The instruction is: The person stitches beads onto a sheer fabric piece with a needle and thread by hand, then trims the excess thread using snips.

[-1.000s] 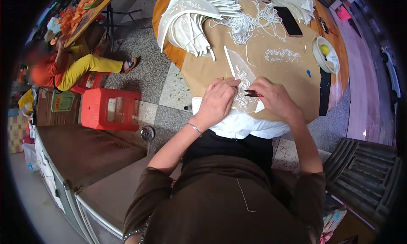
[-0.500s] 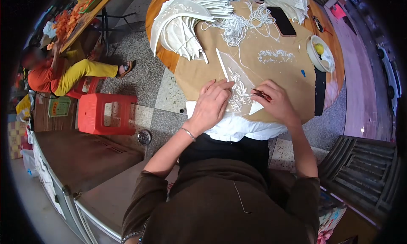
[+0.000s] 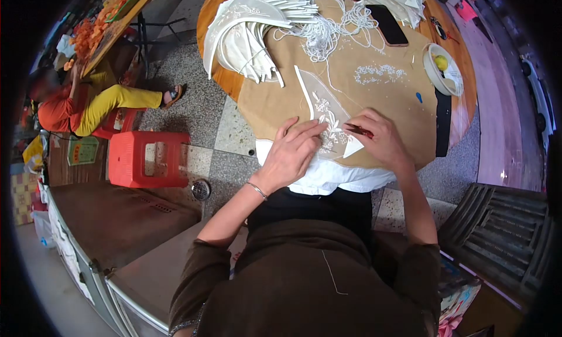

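Head view, left hand open, touching one embroidered panel, right hand gripping one dark tool (one phone beyond)

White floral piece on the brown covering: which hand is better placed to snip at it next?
Probably your right hand: it holds the dark snips right by the white floral piece, while your left hand rests fingers on its other side, with no tool visible.

embroidered panel: sheer cloth — raised stitching | phone: glossy face | stool: smooth plastic | table: wood — polished-looking
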A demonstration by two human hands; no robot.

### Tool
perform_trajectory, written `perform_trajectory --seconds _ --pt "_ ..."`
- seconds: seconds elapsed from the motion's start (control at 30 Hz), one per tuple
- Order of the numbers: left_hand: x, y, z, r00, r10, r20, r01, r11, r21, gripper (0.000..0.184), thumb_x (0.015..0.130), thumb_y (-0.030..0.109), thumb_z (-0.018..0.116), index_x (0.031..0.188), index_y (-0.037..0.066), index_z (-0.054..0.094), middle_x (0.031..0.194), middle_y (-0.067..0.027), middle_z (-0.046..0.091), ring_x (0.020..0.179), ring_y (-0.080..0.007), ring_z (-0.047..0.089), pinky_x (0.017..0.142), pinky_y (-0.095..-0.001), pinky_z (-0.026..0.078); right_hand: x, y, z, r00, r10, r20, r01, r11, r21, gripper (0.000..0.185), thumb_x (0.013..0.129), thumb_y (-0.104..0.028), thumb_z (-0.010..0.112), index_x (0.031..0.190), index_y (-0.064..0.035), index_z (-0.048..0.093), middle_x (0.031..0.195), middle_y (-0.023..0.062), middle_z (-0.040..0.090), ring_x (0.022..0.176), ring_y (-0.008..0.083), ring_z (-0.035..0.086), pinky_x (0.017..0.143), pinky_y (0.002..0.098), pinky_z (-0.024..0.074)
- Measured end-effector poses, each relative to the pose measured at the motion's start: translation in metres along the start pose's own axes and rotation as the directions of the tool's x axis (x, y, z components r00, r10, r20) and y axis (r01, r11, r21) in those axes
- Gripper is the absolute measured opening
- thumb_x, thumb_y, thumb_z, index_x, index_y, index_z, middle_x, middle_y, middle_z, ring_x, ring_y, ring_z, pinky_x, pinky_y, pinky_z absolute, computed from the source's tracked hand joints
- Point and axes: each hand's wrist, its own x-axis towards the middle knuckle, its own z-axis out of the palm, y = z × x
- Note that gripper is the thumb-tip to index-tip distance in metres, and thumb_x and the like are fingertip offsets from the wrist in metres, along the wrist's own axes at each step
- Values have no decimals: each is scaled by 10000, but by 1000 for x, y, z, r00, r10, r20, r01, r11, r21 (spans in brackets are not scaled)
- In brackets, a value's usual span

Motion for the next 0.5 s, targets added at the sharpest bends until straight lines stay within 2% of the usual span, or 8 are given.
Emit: perform_trajectory --seconds 0.07,0.2,0.5 --pt "-2 -2 2 1000 1 -3 -1 1000 -4 134 836 33 588 933 42 496 1259 -99 573 1177 -271 515 1039 -462 318 0 2 -2 997 -55 50 56 998 -14 158 784 -25 674 942 -37 673 827 59 571 682 176 557 601 300 440" --pt "-3 -3 5 1000 5 -24 -5 1000 -1 131 833 36 589 925 43 496 1259 -98 575 1176 -272 517 1038 -461 320 2 -1 -6 995 -35 89 40 998 -50 184 776 -13 665 957 -47 675 856 62 578 719 193 573 626 306 452" --pt "-4 -5 5 1000 1 -24 -2 1000 -16 124 835 35 584 922 45 496 1252 -100 584 1171 -274 523 1039 -459 320 2 2 -4 998 21 59 -21 1000 3 153 802 -66 679 951 -33 676 846 63 593 707 174 584 626 295 457"
